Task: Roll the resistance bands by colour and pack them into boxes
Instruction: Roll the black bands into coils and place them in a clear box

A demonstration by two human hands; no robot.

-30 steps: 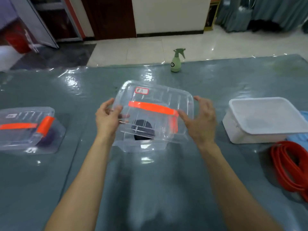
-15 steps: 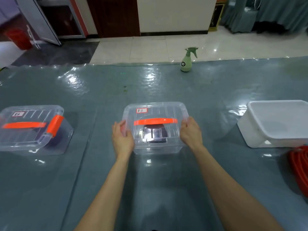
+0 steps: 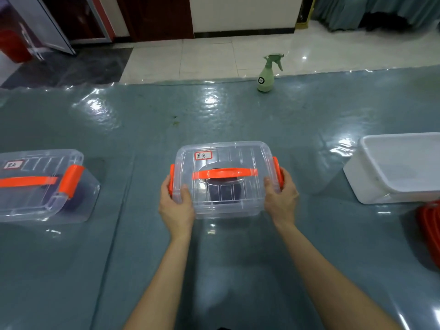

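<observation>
A clear plastic box (image 3: 238,153) with an orange handle and a small labelled sticker sits on the table in front of me, lid on. A rolled black band (image 3: 225,190) shows through its wall. My left hand (image 3: 175,204) grips the box's left end, thumb on the lid, fingers by the orange latch. My right hand (image 3: 281,196) grips the right end the same way, over the other orange latch. A second clear box (image 3: 40,186) with orange handle and latch stands at the left, something dark inside. Red bands (image 3: 431,232) lie at the right edge.
A white open tub (image 3: 395,167) stands at the right, beside the red bands. A pale green spray bottle (image 3: 266,75) stands at the table's far edge. The table wears a shiny blue-grey plastic cover (image 3: 238,115). Tiled floor lies beyond.
The lid, held tilted above the box a second ago, now sits flat on it. Both hands have moved down to the box's ends, onto the orange latches.
</observation>
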